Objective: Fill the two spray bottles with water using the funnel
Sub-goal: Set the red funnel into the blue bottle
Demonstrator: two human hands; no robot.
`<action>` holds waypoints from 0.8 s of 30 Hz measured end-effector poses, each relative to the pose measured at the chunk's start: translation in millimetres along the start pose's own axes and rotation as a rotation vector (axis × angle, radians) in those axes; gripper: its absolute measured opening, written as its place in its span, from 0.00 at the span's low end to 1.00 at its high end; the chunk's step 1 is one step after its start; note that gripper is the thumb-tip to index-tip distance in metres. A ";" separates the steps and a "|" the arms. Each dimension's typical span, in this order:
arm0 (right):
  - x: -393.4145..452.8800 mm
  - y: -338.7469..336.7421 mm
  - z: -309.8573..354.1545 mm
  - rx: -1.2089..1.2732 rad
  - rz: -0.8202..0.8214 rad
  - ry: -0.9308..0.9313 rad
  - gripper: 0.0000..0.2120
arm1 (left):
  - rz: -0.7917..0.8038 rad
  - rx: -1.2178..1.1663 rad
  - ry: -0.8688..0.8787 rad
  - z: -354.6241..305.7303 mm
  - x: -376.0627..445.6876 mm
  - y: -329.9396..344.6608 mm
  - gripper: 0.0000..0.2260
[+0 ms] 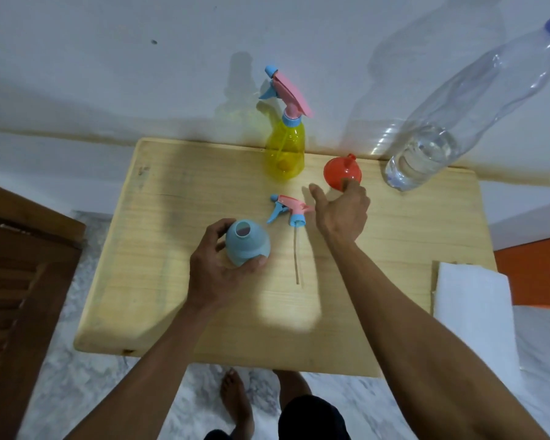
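A blue spray bottle (247,244) stands open-necked near the middle of the wooden table (159,236), with my left hand (215,266) wrapped around its body. Its pink and blue spray head (288,209) lies on the table just to the right, dip tube pointing toward me. My right hand (342,209) reaches over it with fingers spread, fingertips touching the red funnel (338,173). A yellow spray bottle (285,149) with its spray head on stands at the back edge. A large clear water bottle (426,154) with a blue cap stands at the back right, partly filled.
A white folded cloth or paper (473,309) lies at the table's right edge. A white wall rises right behind the table. A dark wooden door (19,281) is at the left. My bare foot (235,401) is on the marble floor below the table's front edge.
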State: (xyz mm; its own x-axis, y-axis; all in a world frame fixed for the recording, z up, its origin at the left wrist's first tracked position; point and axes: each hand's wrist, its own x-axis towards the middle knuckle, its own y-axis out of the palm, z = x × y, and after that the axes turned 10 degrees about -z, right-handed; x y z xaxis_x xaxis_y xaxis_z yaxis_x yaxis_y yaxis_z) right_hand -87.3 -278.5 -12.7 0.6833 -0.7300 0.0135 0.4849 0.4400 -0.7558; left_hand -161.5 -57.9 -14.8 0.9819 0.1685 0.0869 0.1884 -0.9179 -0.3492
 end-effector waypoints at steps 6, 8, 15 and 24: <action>71.3 3.0 2.3 -0.082 0.090 0.046 0.42 | -0.014 0.022 0.028 2.0 -0.9 2.9 0.33; 83.5 7.2 0.1 -0.100 0.140 0.053 0.42 | -0.019 0.031 0.036 3.2 -0.4 3.3 0.33; 97.2 14.5 -5.3 -0.084 0.190 0.051 0.38 | -0.033 0.032 0.021 0.5 -1.7 6.1 0.33; 75.6 -10.1 3.1 0.306 0.162 0.068 0.43 | -0.007 0.020 0.018 0.1 -3.1 4.5 0.33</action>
State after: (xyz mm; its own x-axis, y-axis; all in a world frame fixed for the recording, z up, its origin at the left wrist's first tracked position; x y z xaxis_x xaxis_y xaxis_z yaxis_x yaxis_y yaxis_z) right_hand -38.9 -336.5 -2.1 0.7318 -0.6665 -0.1424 0.5212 0.6819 -0.5133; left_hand -163.7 -62.5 -16.8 0.9800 0.1685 0.1063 0.1962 -0.9093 -0.3671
